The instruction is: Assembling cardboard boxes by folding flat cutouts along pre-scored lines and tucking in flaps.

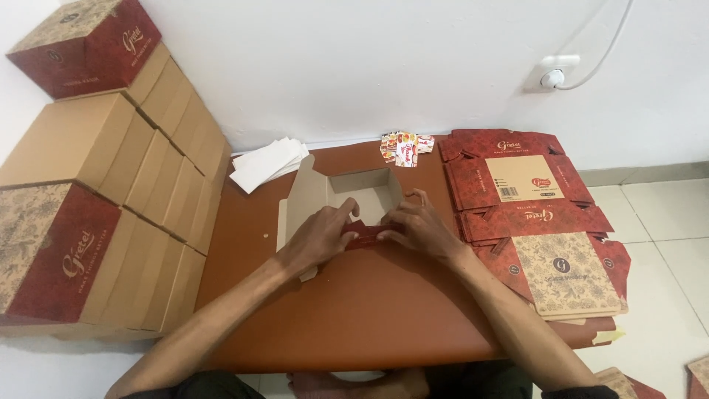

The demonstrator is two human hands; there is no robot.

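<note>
A half-folded cardboard box (360, 185), brown inside and dark red outside, lies on an orange-brown mat (369, 310) in front of me. Its left flap (304, 196) stands spread out flat. My left hand (319, 235) and my right hand (419, 225) both press on the near red wall (367, 233) of the box, fingers curled over its edge. The back and side walls stand upright, forming an open tray.
Finished red and brown boxes (96, 185) are stacked in rows along the left wall. A pile of flat unfolded box blanks (539, 222) lies right of the mat. White paper sheets (267, 162) and small colourful cards (406, 148) sit near the wall. A wall socket (552, 74) is above.
</note>
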